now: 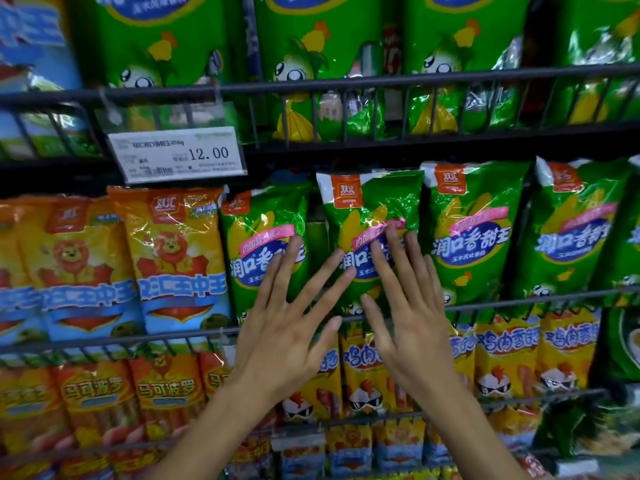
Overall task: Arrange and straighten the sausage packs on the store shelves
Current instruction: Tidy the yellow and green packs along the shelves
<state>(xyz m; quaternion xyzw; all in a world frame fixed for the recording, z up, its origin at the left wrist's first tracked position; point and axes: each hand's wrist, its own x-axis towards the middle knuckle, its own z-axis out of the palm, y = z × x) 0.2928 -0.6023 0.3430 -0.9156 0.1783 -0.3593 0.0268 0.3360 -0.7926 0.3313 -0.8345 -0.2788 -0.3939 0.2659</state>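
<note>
Below the price tag [177, 154], a wire rail [519, 304] crosses the shelf front. Orange packs [176, 258] stand left of my green sausage pack [372, 216], upright behind it. My left hand [287, 327] and right hand [408, 317] spread flat, fingers apart, against it.

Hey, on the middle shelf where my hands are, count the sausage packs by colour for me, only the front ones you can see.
Green corn packs: 4, at and; a fifth at the right edge is too cut off to count.
Orange lion packs: 2, at and; another at the left edge is cut off.
Total: 6
</note>
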